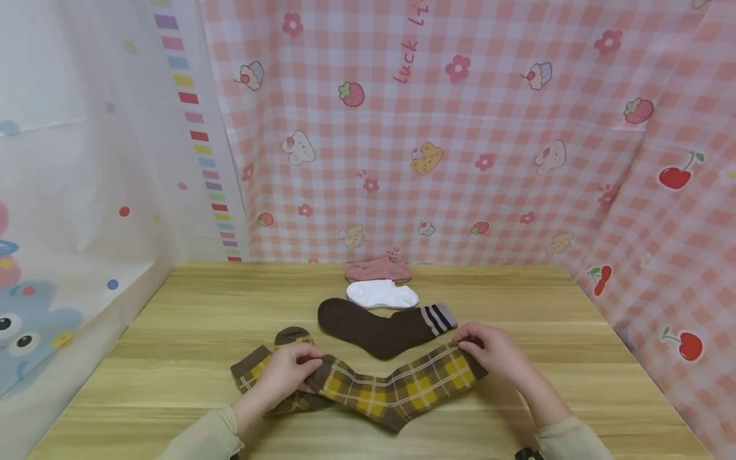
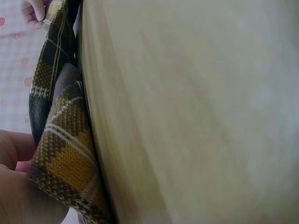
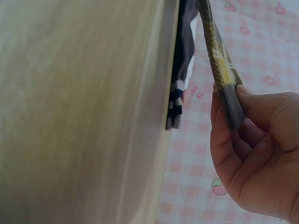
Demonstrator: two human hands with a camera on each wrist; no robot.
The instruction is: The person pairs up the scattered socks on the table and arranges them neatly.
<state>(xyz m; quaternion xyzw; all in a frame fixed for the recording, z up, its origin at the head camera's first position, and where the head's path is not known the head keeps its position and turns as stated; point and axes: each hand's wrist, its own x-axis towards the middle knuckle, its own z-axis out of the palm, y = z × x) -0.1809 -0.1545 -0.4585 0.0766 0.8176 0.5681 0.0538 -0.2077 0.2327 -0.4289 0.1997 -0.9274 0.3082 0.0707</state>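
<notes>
Stretched between both hands is a yellow and brown plaid sock (image 1: 397, 391), its heel sagging toward the table. My left hand (image 1: 289, 370) pinches its dark toe end, and my right hand (image 1: 496, 351) pinches the brown cuff between thumb and fingers. In the right wrist view the cuff (image 3: 231, 107) shows edge-on in the right hand's grip. A second plaid sock (image 1: 248, 369) lies bent on the table under and beside the left hand, partly hidden by it. Its knit fabric (image 2: 72, 161) fills the near left of the left wrist view.
Beyond the held sock lie dark brown socks (image 1: 379, 327) with a striped cuff. White ankle socks (image 1: 379, 294) and pink socks (image 1: 376, 269) follow in a row toward the back edge of the wooden table (image 1: 190, 332). A pink checked curtain (image 1: 391, 160) hangs behind.
</notes>
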